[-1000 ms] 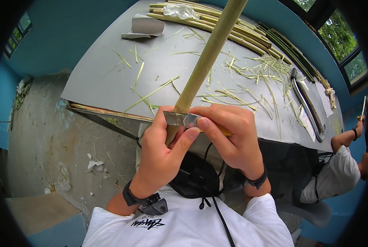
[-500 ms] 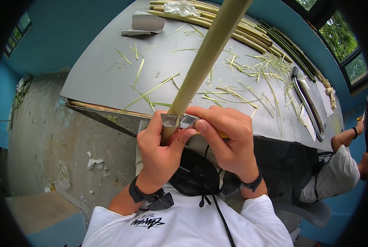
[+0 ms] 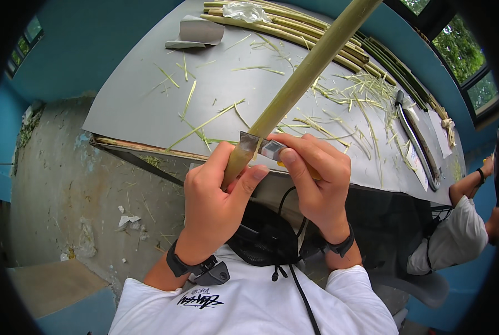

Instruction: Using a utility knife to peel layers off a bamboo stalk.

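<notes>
A long pale green bamboo pole (image 3: 311, 70) slants up and to the right over the table edge, its near end in my left hand (image 3: 213, 195). The fingers there are wrapped round the pole, with the thumb along its right side. My right hand (image 3: 321, 181) is closed on a utility knife (image 3: 271, 149) with a wide flat blade and a bit of yellow handle. The blade lies across the pole just above my left fingers. A thin pale shaving stands at the blade. Most of the handle is hidden in my right hand.
The grey table (image 3: 149, 106) carries scattered shavings (image 3: 366, 92), a bundle of bamboo poles (image 3: 294, 34) along its far side, a curled grey sheet (image 3: 200, 32) and crumpled white paper (image 3: 245, 12). A bow saw (image 3: 414, 139) lies right. Another person (image 3: 456, 234) sits at far right.
The pole has tilted further to the right. The blade has moved up and slightly right, away from me, with my right hand. My left hand keeps its grip near the end.
</notes>
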`<state>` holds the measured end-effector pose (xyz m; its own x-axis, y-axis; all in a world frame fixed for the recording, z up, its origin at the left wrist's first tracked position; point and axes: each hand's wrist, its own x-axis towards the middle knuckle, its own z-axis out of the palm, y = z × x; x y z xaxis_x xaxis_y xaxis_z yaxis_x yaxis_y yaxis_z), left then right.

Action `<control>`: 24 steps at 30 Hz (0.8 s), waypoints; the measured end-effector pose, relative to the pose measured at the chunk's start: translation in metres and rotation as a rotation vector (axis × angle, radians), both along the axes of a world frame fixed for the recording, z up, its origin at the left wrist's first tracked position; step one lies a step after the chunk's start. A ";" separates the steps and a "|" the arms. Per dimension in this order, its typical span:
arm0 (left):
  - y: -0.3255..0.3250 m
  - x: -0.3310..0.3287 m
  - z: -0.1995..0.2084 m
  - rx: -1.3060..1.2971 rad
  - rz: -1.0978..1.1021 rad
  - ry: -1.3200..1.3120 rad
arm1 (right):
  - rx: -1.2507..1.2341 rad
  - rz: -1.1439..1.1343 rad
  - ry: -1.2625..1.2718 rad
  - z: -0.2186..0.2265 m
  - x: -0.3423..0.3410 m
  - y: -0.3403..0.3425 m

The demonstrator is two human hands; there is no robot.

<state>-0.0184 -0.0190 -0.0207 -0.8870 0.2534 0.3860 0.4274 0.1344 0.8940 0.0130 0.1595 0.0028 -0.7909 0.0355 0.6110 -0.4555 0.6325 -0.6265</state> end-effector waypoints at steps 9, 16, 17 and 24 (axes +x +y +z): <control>-0.024 0.009 0.015 0.108 -0.165 -0.357 | -0.453 -0.183 0.052 0.013 -0.004 0.063; -0.009 0.007 0.022 0.233 -0.342 -0.580 | -0.217 0.040 -0.096 0.017 0.005 0.018; -0.007 0.006 0.022 0.232 -0.344 -0.580 | -0.248 0.047 -0.134 0.020 0.007 0.017; -0.007 0.001 0.017 0.378 -0.366 -0.651 | -0.339 0.107 -0.224 0.016 0.005 0.018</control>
<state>-0.0170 -0.0263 -0.0038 -0.8490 0.5252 -0.0585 -0.2320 -0.2709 0.9342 0.0181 0.1780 0.0186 -0.9132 0.1159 0.3908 -0.3358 0.3298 -0.8823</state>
